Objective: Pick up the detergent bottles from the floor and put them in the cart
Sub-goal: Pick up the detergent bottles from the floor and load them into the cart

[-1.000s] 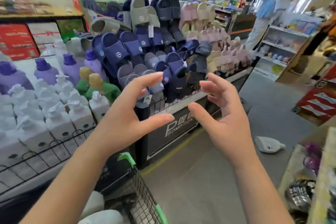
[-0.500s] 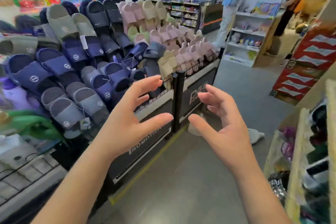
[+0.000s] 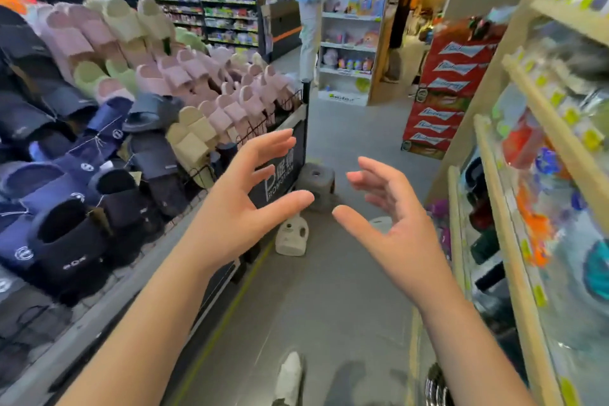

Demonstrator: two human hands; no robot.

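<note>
Shop aisle, grey floor point(image 3: 329, 290), slipper display point(image 3: 204, 115) on your left, shelving point(image 3: 527, 208) on your right; your left hand point(image 3: 237, 208) and right hand point(image 3: 398, 231) are raised, fingers spread, holding nothing; one white detergent bottle point(image 3: 291, 236) stands on the floor beyond them, untouched; a second bottle point(image 3: 379, 223) shows partly behind your right hand.

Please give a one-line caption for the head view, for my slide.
Left hand and right hand, open, held out toward a bottle on the floor by the slipper stand.
</note>
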